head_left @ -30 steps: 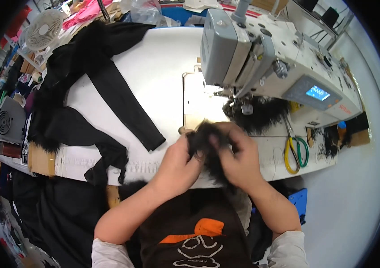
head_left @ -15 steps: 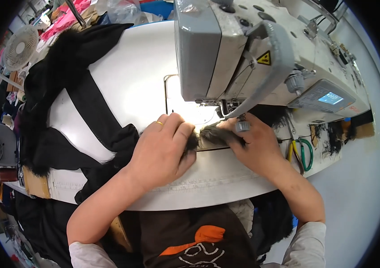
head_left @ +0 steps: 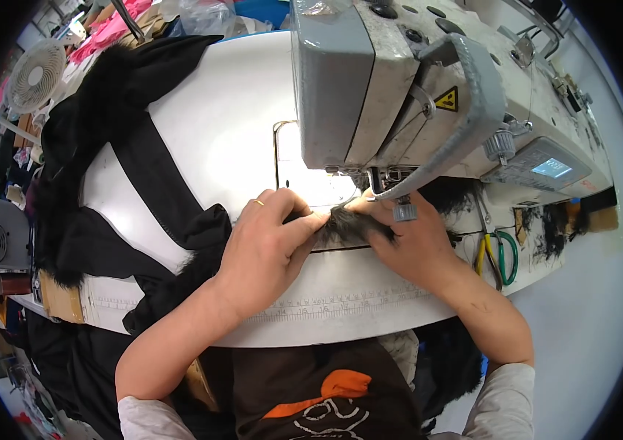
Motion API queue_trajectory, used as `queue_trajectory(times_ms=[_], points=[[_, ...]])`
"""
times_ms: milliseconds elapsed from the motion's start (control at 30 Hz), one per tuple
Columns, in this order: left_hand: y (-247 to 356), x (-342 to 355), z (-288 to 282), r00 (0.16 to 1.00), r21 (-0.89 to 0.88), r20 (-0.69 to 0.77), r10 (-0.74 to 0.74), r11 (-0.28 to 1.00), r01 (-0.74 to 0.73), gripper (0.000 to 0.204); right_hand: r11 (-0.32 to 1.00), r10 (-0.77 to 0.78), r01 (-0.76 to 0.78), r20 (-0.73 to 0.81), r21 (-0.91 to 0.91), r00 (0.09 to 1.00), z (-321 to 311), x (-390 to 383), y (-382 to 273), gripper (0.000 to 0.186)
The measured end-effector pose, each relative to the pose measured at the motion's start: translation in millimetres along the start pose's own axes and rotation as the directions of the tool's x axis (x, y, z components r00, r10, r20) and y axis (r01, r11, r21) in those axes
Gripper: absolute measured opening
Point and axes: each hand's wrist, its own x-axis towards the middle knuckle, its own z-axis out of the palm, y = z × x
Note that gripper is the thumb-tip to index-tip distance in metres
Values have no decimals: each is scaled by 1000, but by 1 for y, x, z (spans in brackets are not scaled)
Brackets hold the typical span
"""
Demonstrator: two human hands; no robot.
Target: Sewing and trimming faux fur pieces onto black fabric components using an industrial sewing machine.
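Between my hands, just in front of the presser foot of a sewing machine [head_left: 333, 88], lies a strip of dark grey-brown fur [head_left: 346, 226]. My left hand [head_left: 267, 246], a ring on one finger, pinches the fur's left end between thumb and forefinger. Its other fingers are curled on the white table. Close by the needle area, my right hand [head_left: 415, 238] grips the right end of the fur, its fingertips partly hidden behind the machine's guard. A black garment with furry edging [head_left: 154, 172] spreads to the left and runs under my left forearm.
Scissors with green handles [head_left: 506, 257] and a yellow-handled tool [head_left: 481, 255] lie right of my right hand. Black fur scraps [head_left: 546, 231] sit beyond them. A printed ruler [head_left: 326, 304] follows the table's front edge. A white fan [head_left: 35, 77] stands far left.
My left thumb has moved up to meet the forefinger on the fur. More of the fur shows between my hands. The whole view has shifted slightly.
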Motion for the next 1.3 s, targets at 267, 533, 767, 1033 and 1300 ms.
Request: queue_trajectory(times_ms=[267,533,767,1033,1300], points=[[6,3,4,996,-49,-41,-74,996,72,22,999,-3,1,37,39,999,7,-7,13,36],[4,5,4,998,-20,-52,-42,999,41,21,995,93,-95,-61,-25,994,-20,-2,-16,24],[3,4,4,999,51,-22,-43,998,44,22,986,121,-122,19,111,992,3,5,-21,26],[3,2,7,998,31,-56,-35,999,37,24,984,150,-161,135,73,979,13,0,3,23],[-4,0,9,999,-8,-41,-26,1000,25,21,992,26,-47,185,114,982,8,4,7,20]])
